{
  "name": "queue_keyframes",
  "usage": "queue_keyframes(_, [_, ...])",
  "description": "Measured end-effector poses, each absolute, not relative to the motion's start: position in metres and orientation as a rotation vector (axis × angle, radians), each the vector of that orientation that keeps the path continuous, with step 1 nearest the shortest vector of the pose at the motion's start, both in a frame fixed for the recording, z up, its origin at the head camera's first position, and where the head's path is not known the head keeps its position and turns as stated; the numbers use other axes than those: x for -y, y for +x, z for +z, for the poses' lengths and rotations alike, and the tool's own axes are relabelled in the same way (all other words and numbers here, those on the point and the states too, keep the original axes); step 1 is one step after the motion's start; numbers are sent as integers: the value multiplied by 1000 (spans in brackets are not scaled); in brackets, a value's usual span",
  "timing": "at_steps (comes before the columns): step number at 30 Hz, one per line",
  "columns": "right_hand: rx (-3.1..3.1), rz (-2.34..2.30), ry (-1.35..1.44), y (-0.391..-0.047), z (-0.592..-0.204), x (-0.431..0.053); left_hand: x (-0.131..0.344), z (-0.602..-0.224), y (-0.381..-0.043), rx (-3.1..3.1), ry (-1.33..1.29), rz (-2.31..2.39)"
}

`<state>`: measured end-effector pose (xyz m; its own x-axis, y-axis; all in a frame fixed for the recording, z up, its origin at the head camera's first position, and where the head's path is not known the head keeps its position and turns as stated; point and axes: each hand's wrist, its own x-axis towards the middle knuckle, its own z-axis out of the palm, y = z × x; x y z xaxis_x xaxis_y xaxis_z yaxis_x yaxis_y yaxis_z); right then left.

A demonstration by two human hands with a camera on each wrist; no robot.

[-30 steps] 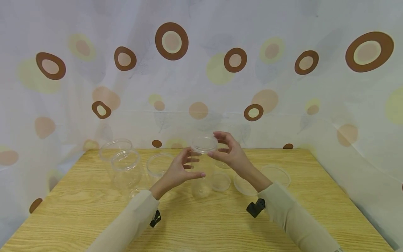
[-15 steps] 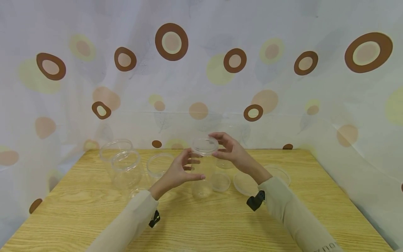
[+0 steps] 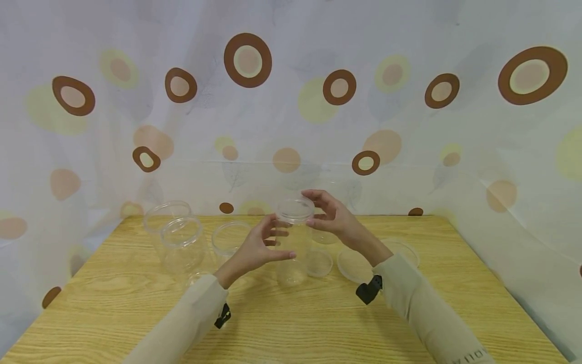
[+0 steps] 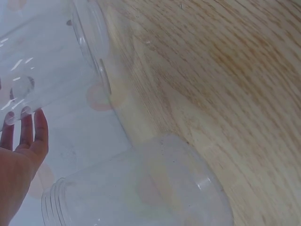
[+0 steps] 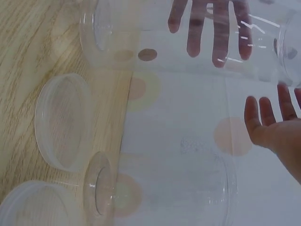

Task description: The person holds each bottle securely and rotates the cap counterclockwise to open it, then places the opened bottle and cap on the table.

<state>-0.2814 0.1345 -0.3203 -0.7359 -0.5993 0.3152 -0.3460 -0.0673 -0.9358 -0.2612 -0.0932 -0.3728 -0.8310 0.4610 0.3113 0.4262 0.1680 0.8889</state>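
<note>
A tall clear plastic jar (image 3: 297,240) stands upright at the middle of the table. My left hand (image 3: 250,250) grips its side, thumb in front and fingers curving round the back; those fingers show through the clear wall in the right wrist view. On the jar's mouth sits a round clear lid (image 3: 295,208). Around the lid's right edge my right hand (image 3: 335,220) holds with thumb in front and fingers behind. The left wrist view has the jar wall (image 4: 42,61) across the left hand's fingertips (image 4: 26,112).
To the left are several open clear jars, among them a threaded one (image 3: 182,250) and a wider one (image 3: 229,237). Another clear jar (image 5: 174,183) stands behind the right hand. Loose lids (image 3: 320,264) lie right of the held jar. A patterned curtain (image 3: 291,116) hangs behind the table.
The right hand has shifted slightly left around the lid since a second ago. Half a second ago the lid looked a little lifted; now it sits level. The left hand stays put.
</note>
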Motion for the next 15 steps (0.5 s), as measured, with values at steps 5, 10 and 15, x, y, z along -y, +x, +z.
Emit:
queue_keyframes(5, [-2241, -1941, -945, -272, -322, -125, 93, -372, -261, -2397, 892, 1784])
queue_keyframes(10, [-2387, -1959, -872, -266, -323, -119, 93, -372, -262, -2397, 874, 1800])
queue_keyframes(15, [-2405, -1952, -879, -265, -323, -117, 92, -373, -262, -2390, 867, 1805])
